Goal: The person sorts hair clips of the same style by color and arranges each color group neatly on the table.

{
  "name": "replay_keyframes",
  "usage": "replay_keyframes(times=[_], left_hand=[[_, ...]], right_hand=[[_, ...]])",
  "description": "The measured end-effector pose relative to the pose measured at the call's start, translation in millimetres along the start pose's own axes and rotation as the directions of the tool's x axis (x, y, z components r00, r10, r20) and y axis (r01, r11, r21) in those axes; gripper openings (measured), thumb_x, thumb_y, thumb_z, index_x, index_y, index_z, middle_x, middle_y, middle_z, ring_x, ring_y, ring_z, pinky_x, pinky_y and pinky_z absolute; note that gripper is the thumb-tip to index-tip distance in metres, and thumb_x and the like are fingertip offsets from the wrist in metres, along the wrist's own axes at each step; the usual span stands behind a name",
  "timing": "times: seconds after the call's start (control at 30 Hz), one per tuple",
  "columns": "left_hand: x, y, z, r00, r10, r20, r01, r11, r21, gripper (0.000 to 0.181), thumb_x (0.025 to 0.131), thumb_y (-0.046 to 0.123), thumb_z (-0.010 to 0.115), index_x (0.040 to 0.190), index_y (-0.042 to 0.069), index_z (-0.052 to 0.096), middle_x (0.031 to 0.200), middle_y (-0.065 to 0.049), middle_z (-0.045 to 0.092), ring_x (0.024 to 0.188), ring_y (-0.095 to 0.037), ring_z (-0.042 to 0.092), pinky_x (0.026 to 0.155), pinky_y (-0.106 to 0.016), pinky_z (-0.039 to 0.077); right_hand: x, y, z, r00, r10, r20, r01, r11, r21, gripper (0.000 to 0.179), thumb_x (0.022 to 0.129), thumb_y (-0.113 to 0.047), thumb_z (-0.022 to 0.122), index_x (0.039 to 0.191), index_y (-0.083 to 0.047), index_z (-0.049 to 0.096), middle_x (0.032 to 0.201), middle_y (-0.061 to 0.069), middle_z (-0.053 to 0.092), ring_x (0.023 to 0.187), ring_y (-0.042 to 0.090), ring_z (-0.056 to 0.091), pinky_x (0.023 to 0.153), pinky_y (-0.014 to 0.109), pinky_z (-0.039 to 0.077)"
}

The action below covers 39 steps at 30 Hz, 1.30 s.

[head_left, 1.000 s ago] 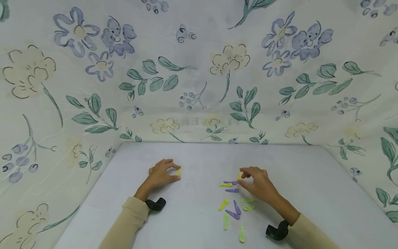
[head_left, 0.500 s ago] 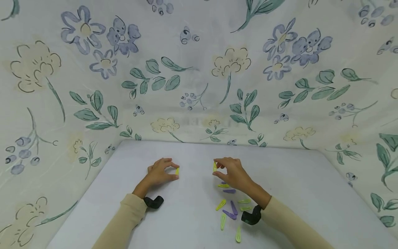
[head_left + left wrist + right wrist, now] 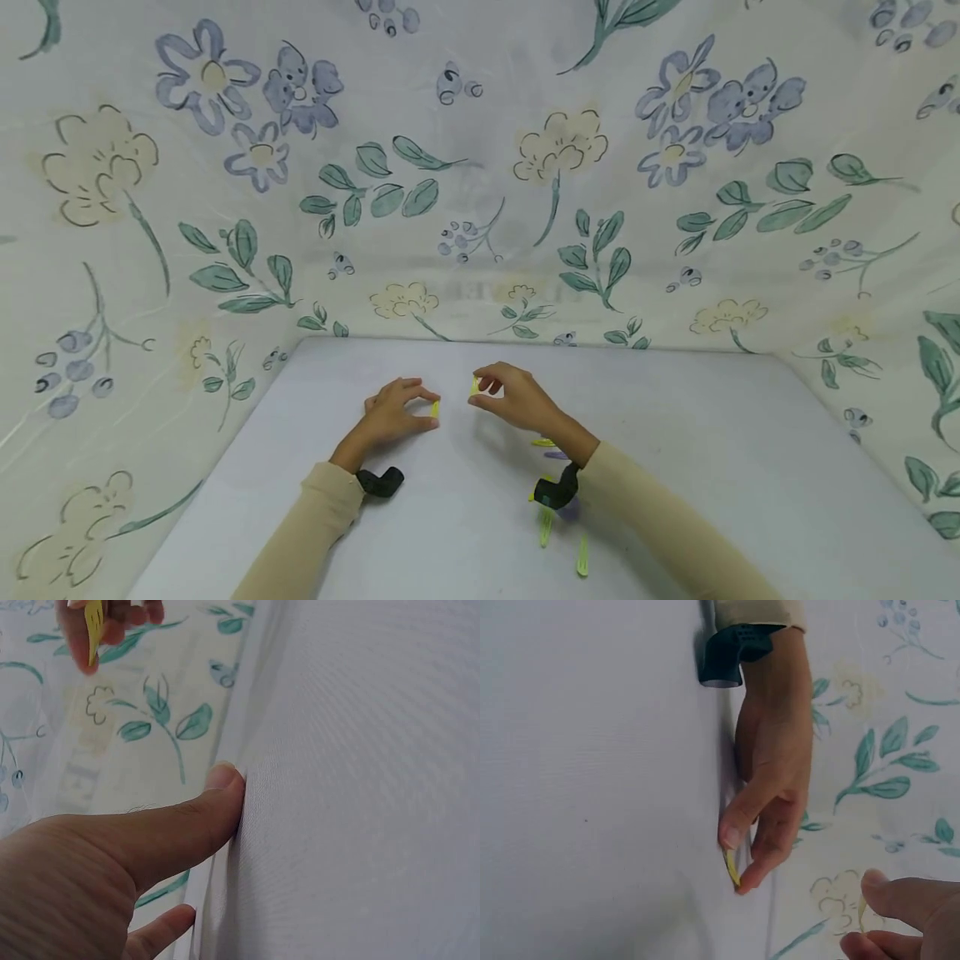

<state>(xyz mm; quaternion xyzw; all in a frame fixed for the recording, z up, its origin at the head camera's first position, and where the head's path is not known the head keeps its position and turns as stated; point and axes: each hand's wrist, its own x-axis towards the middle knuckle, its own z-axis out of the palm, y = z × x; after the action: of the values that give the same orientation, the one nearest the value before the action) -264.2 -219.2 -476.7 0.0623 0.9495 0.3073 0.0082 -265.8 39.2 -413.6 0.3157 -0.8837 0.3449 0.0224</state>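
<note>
Clips (image 3: 582, 558) on white, perhaps cloth-covered table (image 3: 450, 525)

Clips (image 3: 582, 557) on table (image 3: 442, 533) near right forearm (image 3: 660, 508)

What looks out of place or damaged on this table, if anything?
Nothing really stands out. The loose hair clips lie at different angles on the white table, a bit untidy, but I see no spill or breakage. A black wrist device partly covers some, so I can't judge those.

The desk (image 3: 712, 417) is white; past its far edge, off-white cloth (image 3: 480, 125) bears blue and cream flowers (image 3: 212, 75), green leaves (image 3: 387, 201). Held clips (image 3: 435, 409) look yellow, lime-green clips (image 3: 582, 557) lie nearer the front edge; sleeves (image 3: 307, 525) beige.
</note>
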Motion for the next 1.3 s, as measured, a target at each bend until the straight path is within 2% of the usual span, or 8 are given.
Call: replay_keyframes(times=[0.37,0.57,0.9,1.1,1.3], left_hand=[[-0.1,-1.4,-1.5,1.000,0.011,-0.002,-0.011,1.000,-0.009,0.039,0.081,0.039,0.081,0.118,0.028,0.073,0.155,-0.011,0.043,0.147,-0.042,0.027,0.105,-0.064,0.019],[3.7,-4.7,0.0,1.000,0.026,0.002,-0.026,1.000,-0.014,0.040,0.080,0.042,0.082,0.117,0.029,0.073,0.155,-0.010,0.043,0.148,-0.042,0.025,0.103,-0.064,0.019],[1.2,-7.4,0.9,0.999,0.050,-0.004,-0.050,0.999,-0.008,0.040,0.081,0.041,0.082,0.117,0.027,0.073,0.153,-0.013,0.045,0.146,-0.044,0.028,0.100,-0.064,0.021],[-0.9,-6.4,0.7,0.999,0.044,0.000,-0.044,0.999,-0.017,0.041,0.081,0.040,0.081,0.119,0.026,0.072,0.154,-0.012,0.043,0.146,-0.044,0.027,0.101,-0.064,0.020],[-1.2,-6.4,-1.6,1.000,0.024,-0.001,-0.024,0.999,-0.023,0.041,0.081,0.039,0.082,0.119,0.027,0.072,0.155,-0.010,0.044,0.150,-0.042,0.022,0.105,-0.065,0.017]], right_hand=[[27.4,0,30,0.998,0.012,0.057,-0.011,1.000,-0.015,0.044,0.091,-0.028,0.074,0.125,-0.001,0.065,0.106,0.009,0.067,0.095,0.020,0.062,0.082,0.030,0.052],[31.4,2,39,0.994,0.020,0.104,-0.016,0.999,-0.046,0.044,0.090,-0.029,0.076,0.124,-0.002,0.066,0.106,0.009,0.065,0.094,0.020,0.061,0.079,0.030,0.051],[36.3,8,55,0.988,0.054,0.145,-0.049,0.998,-0.037,0.041,0.089,-0.028,0.077,0.121,-0.004,0.069,0.107,0.010,0.062,0.091,0.017,0.058,0.076,0.027,0.049],[37.0,12,62,0.987,0.044,0.157,-0.034,0.997,-0.065,0.041,0.088,-0.027,0.078,0.119,-0.003,0.070,0.105,0.011,0.063,0.087,0.015,0.056,0.074,0.026,0.048],[38.7,16,67,0.989,0.029,0.146,-0.011,0.993,-0.121,0.040,0.087,-0.030,0.079,0.119,-0.008,0.072,0.101,0.007,0.062,0.085,0.013,0.051,0.074,0.026,0.043]])
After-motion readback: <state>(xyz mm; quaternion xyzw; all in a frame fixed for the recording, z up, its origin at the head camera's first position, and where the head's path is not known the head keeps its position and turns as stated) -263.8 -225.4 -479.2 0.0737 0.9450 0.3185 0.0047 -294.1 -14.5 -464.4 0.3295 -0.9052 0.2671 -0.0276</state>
